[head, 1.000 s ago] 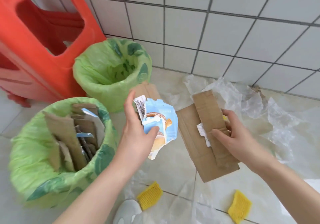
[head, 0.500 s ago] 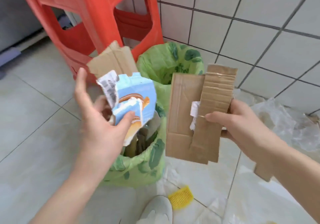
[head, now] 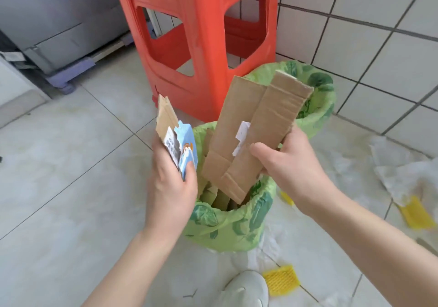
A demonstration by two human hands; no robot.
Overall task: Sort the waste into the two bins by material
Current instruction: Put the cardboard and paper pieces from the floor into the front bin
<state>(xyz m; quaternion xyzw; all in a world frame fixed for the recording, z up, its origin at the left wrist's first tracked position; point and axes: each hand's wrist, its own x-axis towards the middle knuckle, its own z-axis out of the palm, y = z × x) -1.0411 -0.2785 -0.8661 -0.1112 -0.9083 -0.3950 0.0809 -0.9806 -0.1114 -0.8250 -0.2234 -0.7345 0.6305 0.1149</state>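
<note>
My left hand (head: 171,181) grips a blue printed carton piece (head: 186,147) together with a thin brown card strip (head: 166,119), held upright at the near bin's left rim. My right hand (head: 289,162) holds a folded brown cardboard sheet (head: 251,136) tilted over the near green-lined bin (head: 227,226), its lower end above the opening. That bin holds several cardboard pieces. A second green-lined bin (head: 320,107) stands behind it, mostly hidden by the cardboard.
A red plastic stool (head: 203,45) stands behind the bins. A grey appliance (head: 54,22) is at far left. Clear plastic film (head: 403,171) and yellow foam nets (head: 280,279) (head: 416,214) lie on the tiled floor at right. My white shoe (head: 244,287) is near the bottom.
Both hands moved left from the floor pile to above the near bin. The cardboard sheet was lifted off the floor and now tilts over the bin opening.
</note>
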